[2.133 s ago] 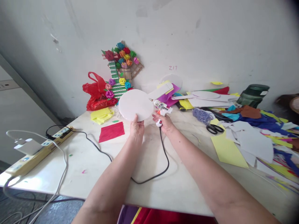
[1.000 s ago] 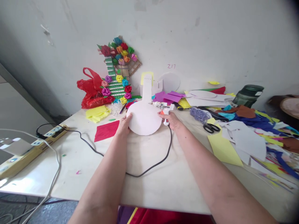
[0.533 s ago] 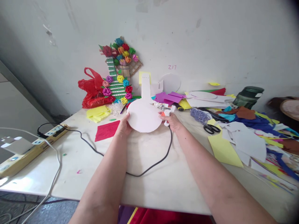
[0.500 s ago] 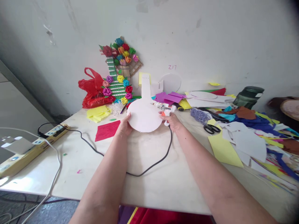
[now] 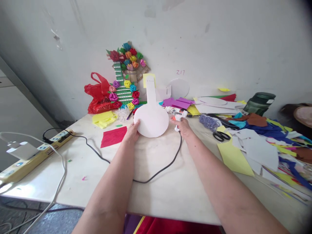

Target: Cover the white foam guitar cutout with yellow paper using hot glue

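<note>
A white guitar-shaped cutout [image 5: 151, 121] with a round body and a long neck stands tilted at the middle of the table. My left hand [image 5: 134, 130] grips the left edge of its body, fingers partly hidden behind it. To the right of the cutout, my right hand [image 5: 181, 125] is closed on a white glue gun [image 5: 179, 121] with an orange trigger; a small gap shows between its fingertips and the cutout's edge. A black cord runs down from the glue gun.
Behind stand a green guitar craft [image 5: 123, 94] with paper flowers and a red bag [image 5: 98, 94]. A power strip [image 5: 46, 149] lies at left. Black scissors [image 5: 221, 136], purple yarn [image 5: 208, 122], paper scraps [image 5: 260, 146] and a dark green bottle [image 5: 259, 103] are at right.
My right hand has moved off the cutout's right edge, slightly rightward with the glue gun. The cutout's neck leans a little more to the left. My left hand still holds it.
</note>
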### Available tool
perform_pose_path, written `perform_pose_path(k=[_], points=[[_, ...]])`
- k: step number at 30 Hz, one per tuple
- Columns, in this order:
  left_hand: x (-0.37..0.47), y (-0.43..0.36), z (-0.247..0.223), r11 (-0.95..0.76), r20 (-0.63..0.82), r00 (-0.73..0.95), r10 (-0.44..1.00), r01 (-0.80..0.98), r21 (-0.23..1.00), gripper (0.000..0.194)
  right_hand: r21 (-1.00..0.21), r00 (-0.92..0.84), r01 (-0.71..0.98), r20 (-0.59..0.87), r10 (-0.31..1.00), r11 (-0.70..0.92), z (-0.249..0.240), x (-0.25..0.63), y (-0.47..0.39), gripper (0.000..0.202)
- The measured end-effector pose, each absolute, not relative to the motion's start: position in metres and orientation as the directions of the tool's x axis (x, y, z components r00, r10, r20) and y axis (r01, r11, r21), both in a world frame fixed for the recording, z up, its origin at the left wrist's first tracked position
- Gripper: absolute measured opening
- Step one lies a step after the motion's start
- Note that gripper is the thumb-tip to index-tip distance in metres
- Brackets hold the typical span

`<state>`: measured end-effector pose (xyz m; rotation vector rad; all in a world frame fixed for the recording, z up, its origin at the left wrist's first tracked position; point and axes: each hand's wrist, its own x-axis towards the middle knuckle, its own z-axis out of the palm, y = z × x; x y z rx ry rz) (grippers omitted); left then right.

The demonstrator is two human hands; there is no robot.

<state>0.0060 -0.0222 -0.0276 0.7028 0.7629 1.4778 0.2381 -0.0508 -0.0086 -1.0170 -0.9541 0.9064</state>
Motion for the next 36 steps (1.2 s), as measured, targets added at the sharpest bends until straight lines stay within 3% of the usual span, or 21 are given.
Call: perform_pose_path(k=[8, 17, 25, 36], points=[[0.008, -0.023, -0.024, -0.032, -0.023, -0.084, 0.996, -0.599, 0.8, 0.019, -0.95, 0.099, -0.167, 0.249, 0.963, 0.263, -0.011, 0.228, -0.06, 0.025], [0.006, -0.019, -0.028, -0.03, -0.003, -0.058, 0.998, -0.56, 0.828, 0.028, -0.989, -0.265, 0.072, 0.108, 0.958, 0.131, -0.009, 0.227, -0.069, 0.031], [0.007, -0.015, -0.032, -0.047, 0.009, -0.068, 0.998, -0.566, 0.823, 0.019, -0.962, -0.359, 0.253, 0.006, 0.933, 0.103, -0.007, 0.232, -0.072, 0.036], [0.007, -0.016, -0.028, 0.073, -0.098, -0.021, 0.995, -0.51, 0.857, 0.019, -0.95, -0.341, 0.29, 0.009, 0.94, 0.115, -0.003, 0.233, -0.073, 0.034]])
